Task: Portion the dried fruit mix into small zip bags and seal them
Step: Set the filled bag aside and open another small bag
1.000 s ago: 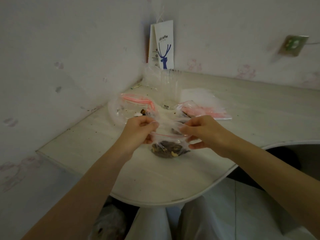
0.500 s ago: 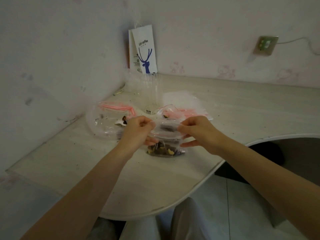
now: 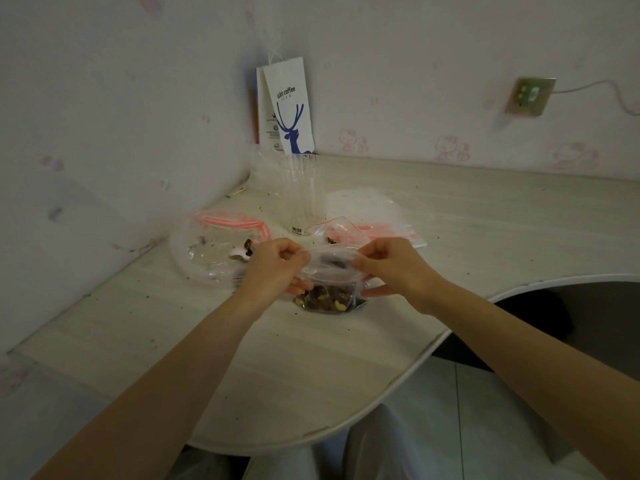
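Pale table (image 3: 311, 368) runs under and all around the fingers. Large clear bag (image 3: 211, 251) with a pink zip lies flat just beyond the left fingers, a few fruit bits inside. White paper bag (image 3: 289, 109) with a blue deer print stands upright in the wall corner, well beyond both hands. Stack of empty zip bags (image 3: 377, 220) lies just beyond the right fingers. Clear ribbed cup (image 3: 301, 199) stands upright beyond the gap between the hands. Left hand (image 3: 273, 268) and right hand (image 3: 391, 265): the fingers of each pinch one end of the small zip bag's (image 3: 329, 271) top edge. The top looks parted between them. Bag bottom rests on the table below the fingers. Dried fruit mix (image 3: 325, 301) sits in its lower part.
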